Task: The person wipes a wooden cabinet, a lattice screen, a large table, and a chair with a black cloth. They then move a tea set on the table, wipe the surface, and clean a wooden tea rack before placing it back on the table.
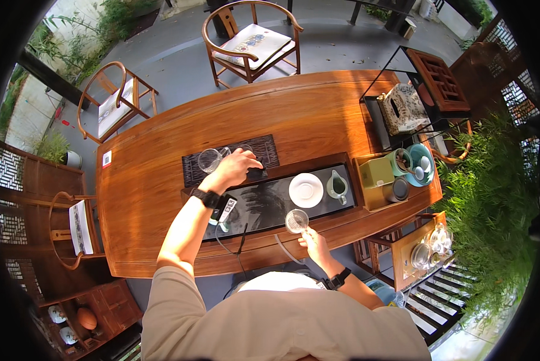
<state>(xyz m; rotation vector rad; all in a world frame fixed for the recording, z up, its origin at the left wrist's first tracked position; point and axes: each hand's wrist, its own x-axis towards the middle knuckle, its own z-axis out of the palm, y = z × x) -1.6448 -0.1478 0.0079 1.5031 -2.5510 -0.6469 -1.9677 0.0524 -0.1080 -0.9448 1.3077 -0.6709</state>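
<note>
My right hand [314,243] grips the handle of a small round tea strainer [296,221] over the front edge of the tea tray [270,198]. Stretched forward, my left hand [238,167] is at the near edge of a dark woven mat [193,169], its fingers by a small dark object [255,173]; whether it grips this is hidden. A clear glass vessel [209,160] stands on the mat beside that hand, with another glass rim partly hidden behind it. A white saucer-like dish [305,190] and a pale pitcher [337,186] sit on the tray's right half.
Right of the tray, a wooden box [374,201] holds containers, next to a turquoise bowl [421,164] with white cups. A black-framed stand with a patterned tissue box [403,108] is behind. Cables hang by the table's front edge. A side table [405,257] with glassware stands right.
</note>
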